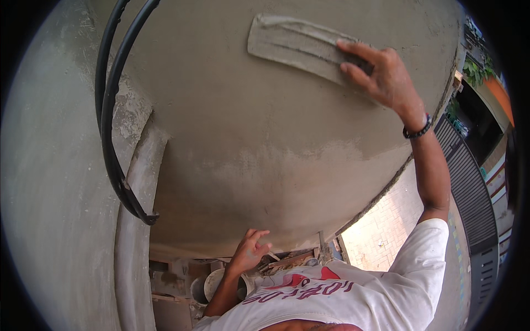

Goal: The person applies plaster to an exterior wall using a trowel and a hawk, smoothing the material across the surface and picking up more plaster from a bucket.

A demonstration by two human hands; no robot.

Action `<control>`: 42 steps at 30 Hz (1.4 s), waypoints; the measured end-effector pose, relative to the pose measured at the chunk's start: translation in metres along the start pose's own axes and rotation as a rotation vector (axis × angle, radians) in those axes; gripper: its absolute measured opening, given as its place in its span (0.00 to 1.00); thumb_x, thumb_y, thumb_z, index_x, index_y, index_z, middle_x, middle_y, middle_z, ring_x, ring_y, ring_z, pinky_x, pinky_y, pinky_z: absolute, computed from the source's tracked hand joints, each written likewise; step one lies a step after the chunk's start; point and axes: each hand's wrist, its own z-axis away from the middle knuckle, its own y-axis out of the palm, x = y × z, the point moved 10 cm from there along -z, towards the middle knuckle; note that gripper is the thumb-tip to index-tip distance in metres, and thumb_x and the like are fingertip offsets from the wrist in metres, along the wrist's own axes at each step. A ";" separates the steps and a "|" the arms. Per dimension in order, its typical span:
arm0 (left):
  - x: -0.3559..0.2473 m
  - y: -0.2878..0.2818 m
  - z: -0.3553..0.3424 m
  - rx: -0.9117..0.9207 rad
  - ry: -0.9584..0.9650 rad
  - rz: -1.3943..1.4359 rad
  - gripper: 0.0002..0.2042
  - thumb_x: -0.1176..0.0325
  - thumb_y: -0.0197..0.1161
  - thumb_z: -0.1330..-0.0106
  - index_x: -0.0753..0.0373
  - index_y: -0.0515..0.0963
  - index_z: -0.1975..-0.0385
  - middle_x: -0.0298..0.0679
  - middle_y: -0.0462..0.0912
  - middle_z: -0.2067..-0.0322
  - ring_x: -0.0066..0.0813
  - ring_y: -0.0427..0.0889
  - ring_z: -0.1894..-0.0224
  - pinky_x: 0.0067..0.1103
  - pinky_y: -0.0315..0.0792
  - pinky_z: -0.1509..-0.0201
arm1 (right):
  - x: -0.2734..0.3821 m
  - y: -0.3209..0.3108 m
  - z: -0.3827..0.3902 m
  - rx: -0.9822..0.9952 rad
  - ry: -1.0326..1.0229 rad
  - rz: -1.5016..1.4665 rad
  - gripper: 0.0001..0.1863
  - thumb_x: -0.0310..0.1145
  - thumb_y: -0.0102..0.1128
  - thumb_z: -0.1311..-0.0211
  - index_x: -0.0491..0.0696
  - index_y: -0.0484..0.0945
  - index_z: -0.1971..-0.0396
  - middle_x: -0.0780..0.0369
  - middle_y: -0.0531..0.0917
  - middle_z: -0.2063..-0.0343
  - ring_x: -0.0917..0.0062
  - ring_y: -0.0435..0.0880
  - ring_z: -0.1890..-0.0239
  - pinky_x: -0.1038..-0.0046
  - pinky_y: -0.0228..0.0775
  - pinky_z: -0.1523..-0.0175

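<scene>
My right hand [386, 80] grips a long grey plastering float [290, 45], smeared with mortar, lying on the upper part of the plastered wall [276, 121]. The wall is smooth grey at the top, with a paler, patchy band lower down. My left hand [249, 251] hangs low near the bottom of this wall, fingers apart and loosely bent, holding nothing.
Two black cables [113, 88] hang at the left beside a plastered side wall [49, 165] and a vertical ridge [135, 231]. Buckets [214, 284] and scattered debris lie below. To the right are pale paving [375, 231], a dark slatted gate [464, 187] and plants [475, 71].
</scene>
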 end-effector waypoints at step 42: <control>-0.038 -0.023 -0.128 -0.683 0.179 -0.296 0.63 0.60 0.73 0.50 0.66 0.20 0.32 0.67 0.10 0.35 0.72 0.16 0.32 0.56 0.28 0.32 | -0.117 -0.133 0.008 -0.520 0.371 -0.143 0.23 0.40 0.63 0.43 0.42 0.79 0.50 0.59 0.82 0.75 0.78 0.75 0.80 0.76 0.68 0.73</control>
